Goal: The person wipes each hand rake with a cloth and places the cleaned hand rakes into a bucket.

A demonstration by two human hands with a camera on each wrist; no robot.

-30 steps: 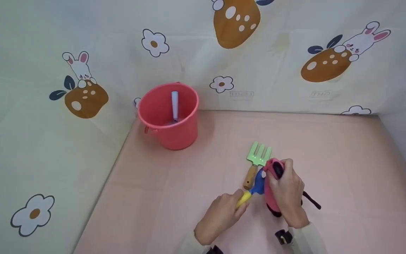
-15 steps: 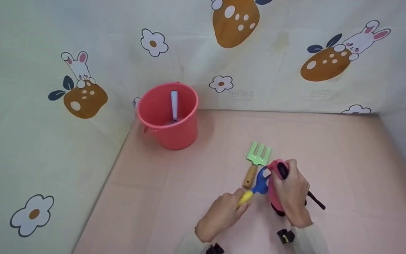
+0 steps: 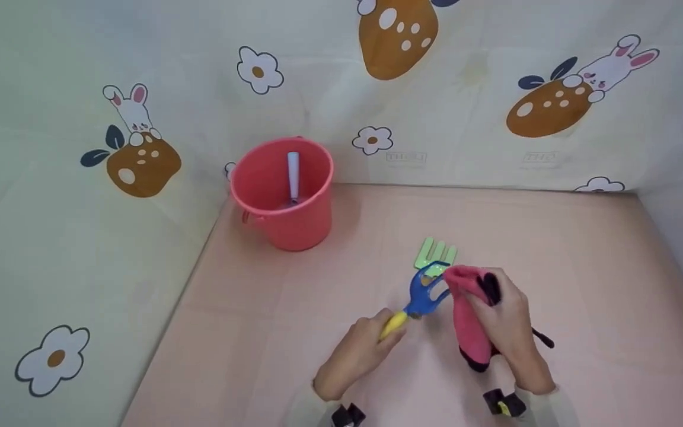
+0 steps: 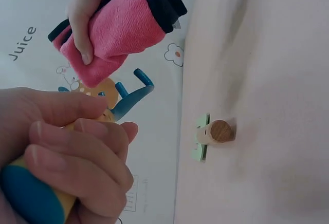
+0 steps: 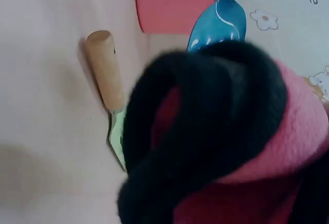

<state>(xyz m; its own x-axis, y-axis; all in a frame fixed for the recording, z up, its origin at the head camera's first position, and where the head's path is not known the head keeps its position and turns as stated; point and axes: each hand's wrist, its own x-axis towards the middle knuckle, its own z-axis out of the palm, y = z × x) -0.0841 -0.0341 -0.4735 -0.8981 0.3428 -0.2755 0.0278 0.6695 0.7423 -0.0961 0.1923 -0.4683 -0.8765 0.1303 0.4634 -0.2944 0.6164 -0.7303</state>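
Left hand [image 3: 365, 341] grips a blue fork [image 3: 420, 299]. At the fork's three o'clock, the right hand [image 3: 506, 314] pinches a pink cloth [image 3: 469, 329]; at ten o'clock stands a red bucket [image 3: 303, 228].

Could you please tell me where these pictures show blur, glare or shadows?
Right wrist view: the black edging of the pink cloth is blurred, and the blue hand fork carries white glints; left wrist view: a small shadow borders the wooden handle; head view: soft shadow beside the red bucket.
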